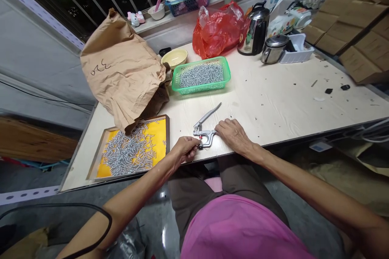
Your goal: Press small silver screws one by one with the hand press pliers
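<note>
Grey snap pliers [208, 139] lie near the table's front edge, their long lever [212, 114] raised away from the frame. My right hand [233, 134] is closed over the fixed handle at the right, hiding most of it. At the plier jaw my left hand [187, 147] pinches with thumb and forefinger; what sits between the fingertips is too small to make out. Left of that hand, a shallow tray [167, 137] with a yellow bottom holds a heap of small shiny metal pins [127, 151]. Behind the pliers, similar small metal pieces [202, 75] fill a green plastic basket [200, 89].
A brown paper sack [121, 68] leans over the tray's back edge. Along the back stand a yellow bowl [174, 58], a red plastic bag [217, 32], a kettle [253, 30] and a metal pot [274, 50]. Cardboard boxes [349, 24] are stacked at the right.
</note>
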### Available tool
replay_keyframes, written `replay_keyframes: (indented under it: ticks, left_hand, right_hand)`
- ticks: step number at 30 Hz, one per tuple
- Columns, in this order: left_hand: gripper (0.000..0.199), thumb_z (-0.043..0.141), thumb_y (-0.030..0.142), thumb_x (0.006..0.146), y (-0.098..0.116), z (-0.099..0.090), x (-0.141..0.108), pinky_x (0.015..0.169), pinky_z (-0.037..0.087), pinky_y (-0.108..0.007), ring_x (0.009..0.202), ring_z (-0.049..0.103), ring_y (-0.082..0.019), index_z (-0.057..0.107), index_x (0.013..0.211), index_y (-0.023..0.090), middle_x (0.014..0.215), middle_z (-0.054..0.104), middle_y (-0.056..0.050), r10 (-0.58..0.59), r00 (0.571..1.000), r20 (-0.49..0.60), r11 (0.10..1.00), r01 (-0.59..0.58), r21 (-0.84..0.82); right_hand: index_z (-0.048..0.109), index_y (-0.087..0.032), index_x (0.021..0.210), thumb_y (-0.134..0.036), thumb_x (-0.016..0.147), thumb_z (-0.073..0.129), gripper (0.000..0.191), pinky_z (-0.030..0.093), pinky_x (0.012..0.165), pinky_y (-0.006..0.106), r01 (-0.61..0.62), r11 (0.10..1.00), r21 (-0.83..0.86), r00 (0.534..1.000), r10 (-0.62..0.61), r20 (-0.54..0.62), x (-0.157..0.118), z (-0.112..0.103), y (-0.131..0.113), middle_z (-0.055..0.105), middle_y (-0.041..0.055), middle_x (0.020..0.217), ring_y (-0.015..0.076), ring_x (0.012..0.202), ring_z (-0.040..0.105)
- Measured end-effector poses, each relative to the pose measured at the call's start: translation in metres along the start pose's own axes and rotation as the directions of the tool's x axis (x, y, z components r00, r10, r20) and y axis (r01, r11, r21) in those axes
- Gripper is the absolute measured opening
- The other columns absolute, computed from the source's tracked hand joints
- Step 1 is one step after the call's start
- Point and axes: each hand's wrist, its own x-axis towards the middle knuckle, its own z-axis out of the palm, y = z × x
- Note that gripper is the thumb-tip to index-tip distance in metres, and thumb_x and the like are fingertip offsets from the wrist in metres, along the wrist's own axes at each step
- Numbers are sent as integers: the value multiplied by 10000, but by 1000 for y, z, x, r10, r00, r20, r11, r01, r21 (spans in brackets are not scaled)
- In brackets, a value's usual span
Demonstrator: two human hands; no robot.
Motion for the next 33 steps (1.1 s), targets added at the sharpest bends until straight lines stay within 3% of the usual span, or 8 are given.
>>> replay_keyframes:
  ticks: [5, 7, 10, 12, 15, 21, 30, 33]
  left_hand:
    - [265, 655, 237, 730, 3, -3, 2, 307, 160, -175, 250, 334, -35, 458, 569, 165, 384, 440, 69, 8, 1000, 7, 999, -8, 41]
    - [248, 650, 230, 729, 3, -3, 2, 310, 159, -177, 252, 330, -37, 466, 577, 164, 383, 440, 68, 3, 1000, 11, 999, -3, 33]
    - [219, 637, 214, 733, 3, -2, 2, 311, 153, -179, 251, 325, -41, 477, 593, 163, 378, 437, 68, -10, 1000, 8, 1000, 10, 24]
    - [228, 631, 207, 737, 3, -1, 1, 312, 152, -180, 249, 324, -42, 467, 584, 165, 374, 436, 66, -13, 1000, 2, 1000, 13, 25]
    - [259, 638, 215, 734, 3, 0, -1, 315, 162, -178, 246, 327, -43, 446, 566, 169, 367, 434, 64, -15, 1000, -6, 1000, 15, 19]
    - [266, 662, 230, 719, 2, 0, -4, 315, 172, -173, 249, 331, -37, 450, 573, 167, 371, 441, 69, -15, 1000, -8, 1000, 15, 5]
    - [310, 699, 319, 708, -2, 1, -5, 352, 169, -180, 279, 328, -37, 446, 602, 174, 395, 432, 76, -16, 1000, -23, 1000, 16, 5]
    - [265, 656, 370, 748, -7, -1, -9, 392, 227, -197, 331, 369, -60, 510, 650, 171, 435, 450, 60, 134, 985, -105, 974, -112, 197]
  right_hand:
    - [602, -187, 970, -288, 914, 474, 173, 296, 770, 350, -7, 999, 47, 997, 4, 78, -1, -7, 2, 615, 88, 986, 228, 921, 478]
    - [561, -182, 1135, -395, 863, 553, 345, 321, 840, 371, 6, 995, 98, 996, -14, 88, 0, -10, 5, 570, 114, 1180, 260, 1042, 463]
    - [361, -162, 1379, -505, 773, 628, 746, 299, 963, 448, 44, 990, 133, 994, -57, 95, 8, -14, 14, 315, 158, 1464, 333, 1276, 304]
    - [292, -142, 1421, -545, 712, 669, 899, 251, 1017, 501, 58, 991, 120, 985, -76, 153, 21, -16, 22, 209, 179, 1509, 363, 1351, 181]
    - [327, -103, 1399, -593, 608, 721, 1011, 201, 1044, 549, 76, 994, 84, 953, -97, 288, 44, -18, 33, 284, 215, 1466, 391, 1357, 159]
    - [445, -116, 1302, -620, 568, 721, 932, 247, 1000, 549, 111, 992, 54, 934, -123, 335, 64, -26, 37, 515, 184, 1244, 355, 1153, 416]
    - [626, -149, 1012, -570, 627, 725, 579, 326, 878, 444, 92, 996, 19, 937, -93, 336, 57, -28, 29, 580, 130, 1064, 301, 1016, 472]
    - [642, -144, 952, -525, 669, 719, 481, 332, 843, 417, 88, 996, 8, 937, -86, 339, 54, -29, 26, 593, 122, 1029, 287, 996, 485]
